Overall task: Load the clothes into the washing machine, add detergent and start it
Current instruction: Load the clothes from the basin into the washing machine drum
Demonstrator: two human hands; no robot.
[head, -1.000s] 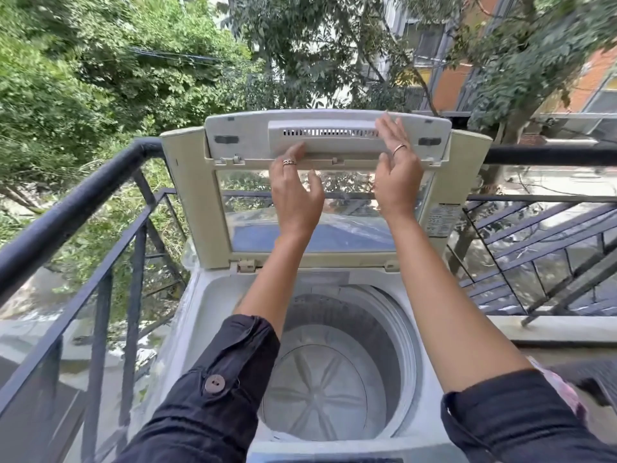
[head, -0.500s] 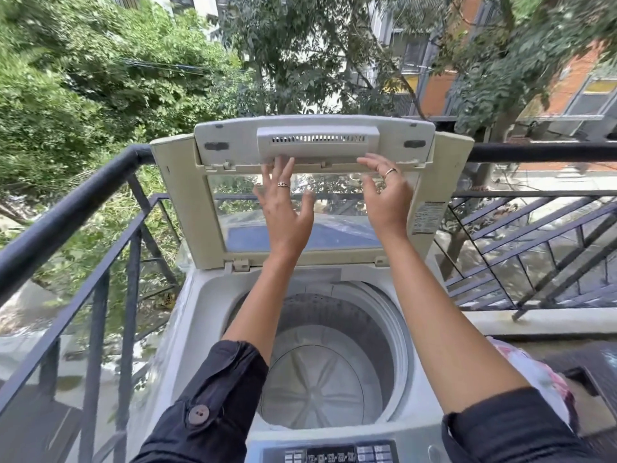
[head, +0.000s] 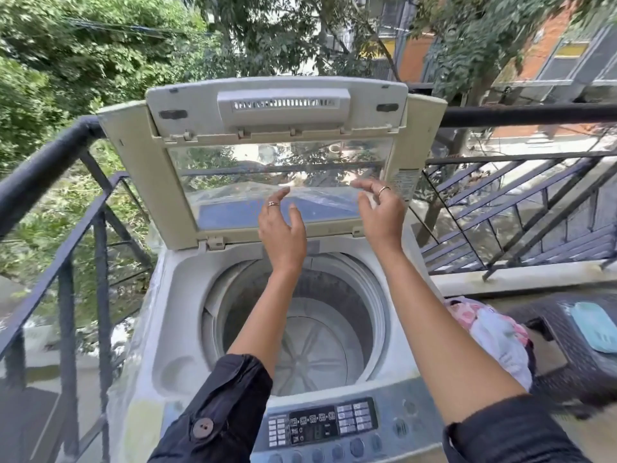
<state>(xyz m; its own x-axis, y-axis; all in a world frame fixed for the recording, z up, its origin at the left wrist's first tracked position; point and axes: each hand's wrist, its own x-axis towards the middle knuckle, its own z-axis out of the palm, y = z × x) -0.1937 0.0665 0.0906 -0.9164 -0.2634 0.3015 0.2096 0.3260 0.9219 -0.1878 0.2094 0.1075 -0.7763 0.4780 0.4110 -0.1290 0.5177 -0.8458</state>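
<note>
A: You have one washing machine (head: 177,295) in the middle of the frame. Its one lid (head: 150,182) stands raised at the back, so the single drum (head: 314,349) lies open below it with no clothing inside.

B: Your two hands are up in front of the lid's clear pane (head: 233,168). Your left hand (head: 282,228) is at the centre and your right hand (head: 380,212) just right of it. Both have loosely spread, slightly bent fingers and grip nothing. Whether the fingertips touch the pane cannot be told.

A: You wear two rings, one on each hand, and one round button (head: 202,428) shows on your left sleeve (head: 220,412) at the bottom.

B: The clothes (head: 490,332) are one pink and white heap at the right edge of the machine, outside the drum, in the lower right of the frame. Just right of them, one teal cloth (head: 597,329) lies on a dark woven seat (head: 574,355).

A: One control panel (head: 320,426) runs along the bottom centre, between your forearms. A dark railing (head: 40,172) crosses the left side.
</note>
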